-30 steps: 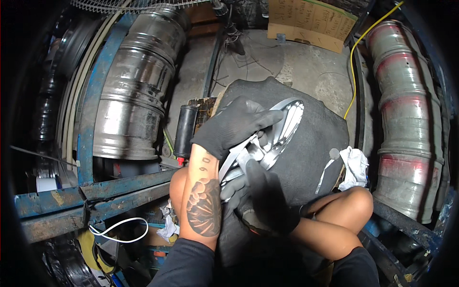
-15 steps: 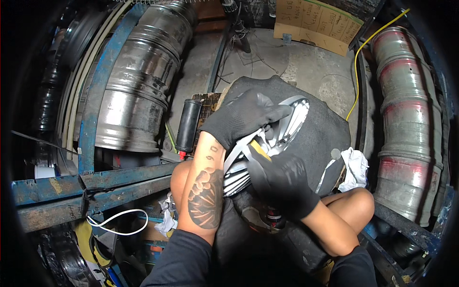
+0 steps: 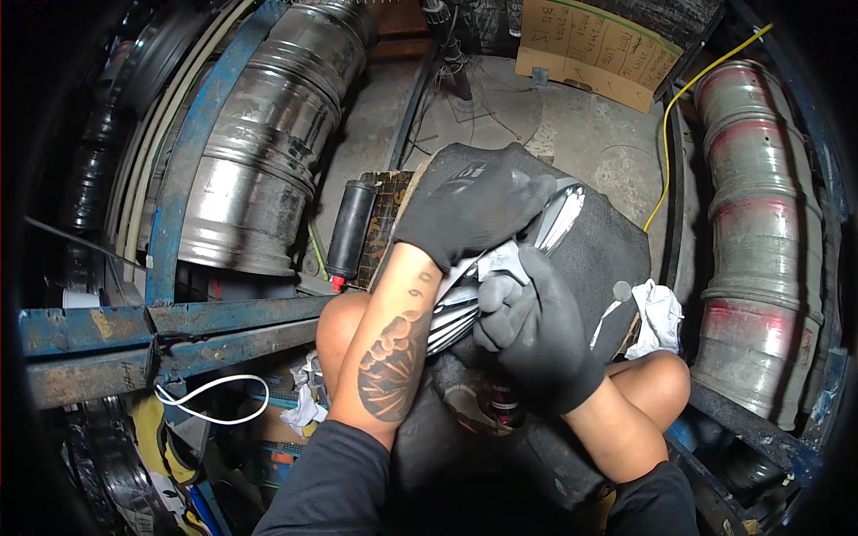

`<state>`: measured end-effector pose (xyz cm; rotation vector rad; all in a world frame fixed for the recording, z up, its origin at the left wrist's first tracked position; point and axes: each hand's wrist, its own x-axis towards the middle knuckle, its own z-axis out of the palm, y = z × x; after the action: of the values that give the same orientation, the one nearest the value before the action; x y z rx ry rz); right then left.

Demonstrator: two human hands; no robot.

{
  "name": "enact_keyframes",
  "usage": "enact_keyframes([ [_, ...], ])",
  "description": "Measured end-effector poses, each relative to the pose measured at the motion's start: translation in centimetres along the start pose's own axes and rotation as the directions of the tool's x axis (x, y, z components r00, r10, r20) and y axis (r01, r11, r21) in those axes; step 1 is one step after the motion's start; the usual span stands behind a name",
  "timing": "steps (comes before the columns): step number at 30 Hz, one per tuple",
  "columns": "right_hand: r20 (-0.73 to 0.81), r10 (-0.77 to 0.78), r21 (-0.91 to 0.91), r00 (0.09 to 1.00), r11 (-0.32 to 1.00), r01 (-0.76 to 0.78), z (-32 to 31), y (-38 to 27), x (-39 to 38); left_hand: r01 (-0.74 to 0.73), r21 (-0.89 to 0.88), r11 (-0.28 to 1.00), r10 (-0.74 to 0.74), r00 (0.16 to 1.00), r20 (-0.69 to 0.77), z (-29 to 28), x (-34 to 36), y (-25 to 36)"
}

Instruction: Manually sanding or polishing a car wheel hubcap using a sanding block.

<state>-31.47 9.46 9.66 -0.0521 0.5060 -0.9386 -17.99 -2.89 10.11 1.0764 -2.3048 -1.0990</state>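
A silver, spoked wheel part [image 3: 452, 330] lies tilted on a dark grey cloth [image 3: 617, 250] in front of me, mostly hidden behind my hands. My left hand [image 3: 474, 204], in a black glove, reaches over it with the fingers closed on its far side. Close by on the near right is my right hand [image 3: 547, 332], also gloved. Its fingers are curled in and the thumb points up against a pale grey strip [image 3: 502, 263] on the part. What the right fingers hold, if anything, is hidden.
Stacked metal wheel rims stand left [image 3: 255, 170] and right [image 3: 751, 223]. A blue metal beam [image 3: 237, 332] crosses at left, above a white cable loop [image 3: 214, 420]. A black cylinder [image 3: 351, 230] with a red tip lies left of the cloth; crumpled white paper [image 3: 657, 320] sits right.
My right hand has turned and curled its fingers, the thumb now up; the yellow piece beside it no longer shows. My left hand has shifted slightly right over the wheel part.
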Motion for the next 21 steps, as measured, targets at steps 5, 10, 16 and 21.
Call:
enact_keyframes([
  [5, 0.025, -0.090, 0.211, 0.996, 0.974, 0.083, -1.5, -3.3, -0.7, -0.028, 0.230, 0.973, 0.119, 0.913, -0.390, 2.2, -1.3, 1.5],
  [10, -0.147, -0.470, -0.184, 0.871, 0.878, 0.442, -2.8, -9.2, -0.5, 0.019, -0.116, 0.993, -0.047, 0.967, -0.250, 5.9, -6.0, 4.9],
  [16, -0.087, -0.618, -0.799, 0.781, 0.512, 0.316, -3.9, -9.0, -1.2, 0.199, -0.033, 0.980, -0.199, 0.926, -0.322, 7.5, -9.6, 1.6],
  [21, 0.570, -0.550, -0.784, 0.610, -0.586, 0.204, -5.0, -7.6, 0.6, 0.355, 0.064, 0.933, -0.298, 0.859, -0.417, 5.1, -12.1, -6.3],
])
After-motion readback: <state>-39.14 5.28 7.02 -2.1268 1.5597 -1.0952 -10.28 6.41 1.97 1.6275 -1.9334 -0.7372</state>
